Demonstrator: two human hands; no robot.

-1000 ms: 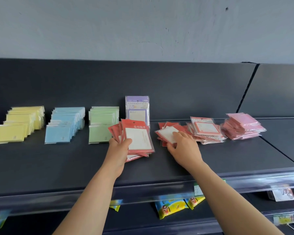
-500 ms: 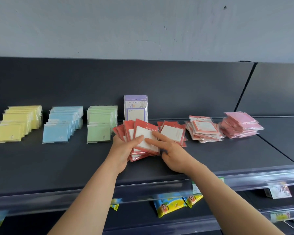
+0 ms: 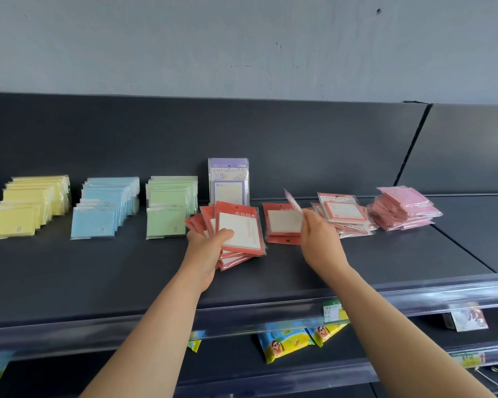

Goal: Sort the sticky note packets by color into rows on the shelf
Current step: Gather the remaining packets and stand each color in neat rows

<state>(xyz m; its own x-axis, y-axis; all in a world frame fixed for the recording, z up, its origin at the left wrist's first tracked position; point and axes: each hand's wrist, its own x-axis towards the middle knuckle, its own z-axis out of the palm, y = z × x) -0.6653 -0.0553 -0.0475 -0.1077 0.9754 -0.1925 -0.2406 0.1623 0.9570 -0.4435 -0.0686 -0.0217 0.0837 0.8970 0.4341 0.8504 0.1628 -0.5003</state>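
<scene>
Your left hand (image 3: 206, 248) grips a fan of red packets (image 3: 239, 231) just above the shelf (image 3: 98, 268). The thumb lies across the white face of the top packet and the fingers are curled underneath, clamped on the bundle. Your right hand (image 3: 319, 242) pinches a single packet (image 3: 292, 201) by its lower edge. That packet is tilted up almost edge-on and is blurred, so its print cannot be read. It is raised over a small red pile (image 3: 282, 225) that lies flat on the shelf, just right of the fan.

On the left part of the shelf, three tidy rows run from front to back: a yellow row (image 3: 26, 205), a blue row (image 3: 104, 208) beside it, then a green row (image 3: 170, 205). A purple packet (image 3: 229, 182) stands upright against the back panel, behind the fan. To the right of your right hand sits a loose heap of white-and-red packets (image 3: 342, 214), and beyond it, close by, a pink heap (image 3: 403, 208), both untidy.

Below the shelf's front rail hangs a green price label (image 3: 332, 311). Yellow snack bags (image 3: 285, 343) lie on the lower shelf under it.
</scene>
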